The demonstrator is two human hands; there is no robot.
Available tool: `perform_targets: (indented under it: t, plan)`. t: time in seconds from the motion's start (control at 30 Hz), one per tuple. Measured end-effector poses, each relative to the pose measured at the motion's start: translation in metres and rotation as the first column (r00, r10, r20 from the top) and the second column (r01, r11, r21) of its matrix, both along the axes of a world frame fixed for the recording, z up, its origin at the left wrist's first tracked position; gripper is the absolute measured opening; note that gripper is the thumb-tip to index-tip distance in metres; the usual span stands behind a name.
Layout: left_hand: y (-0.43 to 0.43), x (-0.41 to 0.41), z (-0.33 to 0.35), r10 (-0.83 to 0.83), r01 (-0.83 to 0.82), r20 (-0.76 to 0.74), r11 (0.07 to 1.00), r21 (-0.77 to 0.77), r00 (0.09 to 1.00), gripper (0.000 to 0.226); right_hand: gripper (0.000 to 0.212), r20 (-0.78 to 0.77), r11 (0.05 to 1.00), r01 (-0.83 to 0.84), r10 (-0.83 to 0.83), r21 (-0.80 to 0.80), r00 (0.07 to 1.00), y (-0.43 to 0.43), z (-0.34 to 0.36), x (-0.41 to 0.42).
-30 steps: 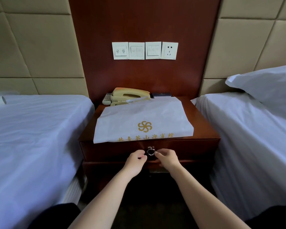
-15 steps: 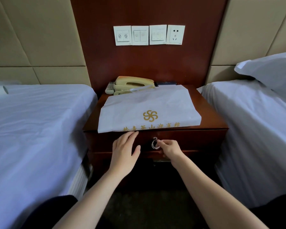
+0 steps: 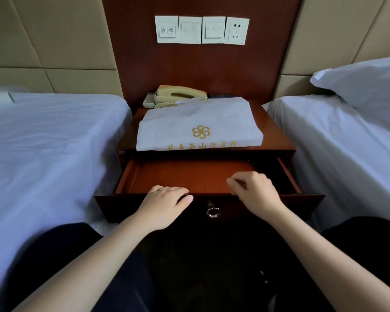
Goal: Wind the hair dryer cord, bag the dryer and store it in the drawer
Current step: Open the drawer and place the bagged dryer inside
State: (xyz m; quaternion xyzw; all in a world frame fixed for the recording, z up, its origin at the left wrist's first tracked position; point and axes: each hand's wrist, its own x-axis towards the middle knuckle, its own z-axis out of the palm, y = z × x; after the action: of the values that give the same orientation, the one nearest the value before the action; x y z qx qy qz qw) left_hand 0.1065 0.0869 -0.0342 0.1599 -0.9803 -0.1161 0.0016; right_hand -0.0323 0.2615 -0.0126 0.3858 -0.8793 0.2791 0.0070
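Note:
A white bag [image 3: 198,127] with a gold pinwheel logo and gold lettering lies on top of the wooden nightstand [image 3: 273,129]. No hair dryer or cord shows outside it. Below it the drawer [image 3: 189,176] stands pulled out, its reddish bottom bare. A metal ring pull [image 3: 212,212] hangs on the dark drawer front. My left hand [image 3: 167,203] lies flat on the top edge of the drawer front, left of the ring. My right hand [image 3: 254,191] hovers over that edge to the right, fingers loosely curled and holding nothing.
A beige telephone [image 3: 178,95] sits at the back of the nightstand. A row of switches and a socket [image 3: 202,29] is on the wooden panel above. White-sheeted beds flank the nightstand, left [image 3: 50,149] and right [image 3: 347,154], with a pillow [image 3: 365,84] on the right one.
The drawer has come from shut to pulled out. My right hand let go of the ring pull and rose above the drawer front. My left hand moved onto the front's top edge.

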Motion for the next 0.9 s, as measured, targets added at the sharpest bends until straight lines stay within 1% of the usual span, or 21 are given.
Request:
perform_targets:
  t: [0.03, 0.13, 0.17, 0.23, 0.33, 0.4, 0.43, 0.47, 0.5, 0.57, 0.67, 0.73, 0.83, 0.87, 0.9]
  plan:
    - [0.006, 0.006, 0.003, -0.01, 0.009, 0.027, 1.0, 0.028, 1.0, 0.046, 0.027, 0.012, 1.0, -0.004, 0.004, 0.027, 1.0, 0.005, 0.002, -0.001]
    - [0.018, 0.023, 0.009, 0.008, -0.026, 0.105, 0.985, 0.172, 0.994, 0.039, 0.029, 0.127, 0.987, -0.056, 0.036, 0.153, 0.991, 0.016, -0.005, -0.004]
    - [0.018, 0.026, 0.01, 0.01, -0.039, 0.127, 0.973, 0.228, 0.992, 0.042, 0.03, 0.147, 0.982, -0.066, 0.039, 0.179, 0.988, 0.018, -0.006, -0.003]
    - [0.013, 0.028, 0.013, 0.0, -0.051, 0.157, 0.946, 0.32, 0.988, 0.052, 0.032, 0.164, 0.979, -0.066, 0.034, 0.192, 0.986, 0.021, -0.009, -0.002]
    - [0.005, 0.025, 0.02, -0.03, -0.067, 0.21, 0.896, 0.439, 0.977, 0.051, 0.036, 0.225, 0.974, -0.084, 0.035, 0.21, 0.974, 0.023, -0.01, -0.004]
    - [0.003, 0.018, 0.024, -0.056, -0.067, 0.197, 0.822, 0.566, 0.979, 0.049, 0.037, 0.352, 0.973, -0.13, 0.056, 0.191, 0.934, 0.022, -0.01, -0.007]
    - [0.001, 0.014, 0.026, -0.037, -0.065, 0.154, 0.792, 0.607, 0.987, 0.046, 0.036, 0.404, 0.975, -0.146, 0.068, 0.166, 0.912, 0.021, -0.009, -0.01]
    - [-0.003, 0.008, 0.029, 0.014, -0.067, 0.087, 0.771, 0.634, 0.996, 0.041, 0.035, 0.421, 0.978, -0.152, 0.08, 0.14, 0.903, 0.018, -0.006, -0.015]
    - [-0.007, 0.002, 0.035, 0.084, -0.07, 0.009, 0.753, 0.654, 0.996, 0.037, 0.034, 0.408, 0.983, -0.145, 0.086, 0.115, 0.909, 0.015, -0.002, -0.021]
    - [-0.023, -0.013, 0.05, 0.214, -0.075, -0.133, 0.75, 0.657, 0.968, 0.032, 0.033, 0.355, 0.994, -0.097, 0.073, 0.052, 0.932, 0.005, 0.011, -0.035]
    - [-0.052, -0.04, 0.072, 0.343, -0.098, -0.266, 0.759, 0.644, 0.901, 0.026, 0.032, 0.313, 0.998, 0.006, 0.016, -0.069, 0.949, -0.016, 0.036, -0.065]
    - [-0.073, -0.058, 0.082, 0.412, -0.122, -0.332, 0.763, 0.635, 0.848, 0.022, 0.032, 0.267, 0.987, 0.085, -0.045, -0.138, 0.963, -0.035, 0.052, -0.088]
    - [-0.104, -0.085, 0.091, 0.484, -0.214, -0.395, 0.802, 0.558, 0.781, 0.017, 0.032, 0.108, 0.958, 0.225, -0.209, -0.177, 0.972, -0.064, 0.07, -0.122]
    - [-0.112, -0.091, 0.092, 0.504, -0.275, -0.38, 0.811, 0.516, 0.776, 0.022, 0.031, 0.048, 0.949, 0.268, -0.263, -0.164, 0.963, -0.072, 0.073, -0.132]
    - [-0.121, -0.097, 0.092, 0.524, -0.338, -0.346, 0.814, 0.473, 0.778, 0.033, 0.029, 0.008, 0.943, 0.3, -0.302, -0.144, 0.953, -0.079, 0.075, -0.142]
